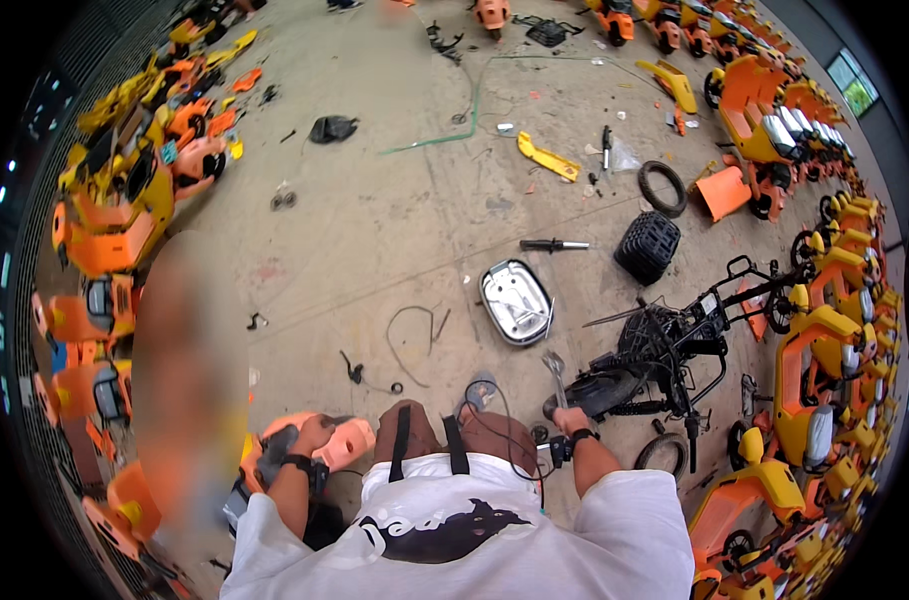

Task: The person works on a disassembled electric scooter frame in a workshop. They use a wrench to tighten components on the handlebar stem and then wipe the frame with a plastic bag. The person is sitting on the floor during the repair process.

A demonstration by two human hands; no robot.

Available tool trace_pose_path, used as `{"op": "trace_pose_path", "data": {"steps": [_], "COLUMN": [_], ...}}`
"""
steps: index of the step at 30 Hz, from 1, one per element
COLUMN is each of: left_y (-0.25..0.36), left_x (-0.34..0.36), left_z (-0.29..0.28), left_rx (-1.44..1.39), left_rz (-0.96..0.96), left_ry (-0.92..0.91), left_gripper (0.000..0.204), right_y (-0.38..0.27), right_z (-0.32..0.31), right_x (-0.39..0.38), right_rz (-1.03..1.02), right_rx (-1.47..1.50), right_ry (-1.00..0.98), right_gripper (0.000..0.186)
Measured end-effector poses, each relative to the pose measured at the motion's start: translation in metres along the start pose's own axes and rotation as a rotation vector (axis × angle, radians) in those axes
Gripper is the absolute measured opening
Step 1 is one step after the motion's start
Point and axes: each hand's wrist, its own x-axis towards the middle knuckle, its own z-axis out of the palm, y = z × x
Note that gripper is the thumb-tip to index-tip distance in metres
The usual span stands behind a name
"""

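Observation:
My right hand (572, 421) is closed around the handle of a silver wrench (555, 372), its jaw end pointing away from me. Just right of it lies a stripped black scooter frame (664, 345) on its side, with its wheel (604, 392) nearest that hand. On my left, an orange scooter body (349, 441) with a dark grey part (274, 452) stands close to my leg. My left hand (315, 434) is over it with the fingers curled; what they grip is hidden. A black cable (499, 425) hangs across my right thigh.
Ahead on the concrete floor lie a silver metal tray-like case (515, 302), a black basket (647, 248), a shock absorber (554, 245), a tyre (662, 188) and a yellow panel (548, 158). Orange and yellow scooters (819, 370) line the right. A blurred person (189, 390) is on the left.

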Motion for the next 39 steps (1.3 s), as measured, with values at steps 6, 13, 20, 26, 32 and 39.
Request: {"op": "trace_pose_path", "data": {"steps": [6,13,20,26,32,39], "left_y": [0.098,0.172,0.352,0.615,0.728,0.769], "left_x": [0.088,0.297,0.61,0.75,0.775,0.805], "left_z": [-0.057,-0.128,-0.275,-0.363,-0.335,-0.309], "left_rx": [-0.442,-0.086,-0.146,-0.325,0.056,0.548], "left_rz": [-0.11,-0.342,0.108,0.371,0.627,0.159], "left_ry": [-0.001,-0.381,-0.127,-0.058,-0.313,-0.538], "left_gripper": [0.033,0.032,0.025,0.027,0.026,0.024], "right_y": [0.091,0.06,-0.135,-0.28,-0.36,-0.348], "right_z": [-0.024,-0.006,0.027,-0.021,-0.056,-0.175], "right_x": [0.066,-0.008,-0.052,-0.031,0.032,0.178], "right_rz": [0.308,0.593,0.67,0.493,0.291,0.665], "right_rx": [0.095,0.993,1.452,1.498,1.599,1.641], "right_ry": [-0.204,-0.379,-0.492,-0.532,-0.526,-0.435], "right_gripper": [0.034,0.018,0.018,0.019,0.021,0.02]}}
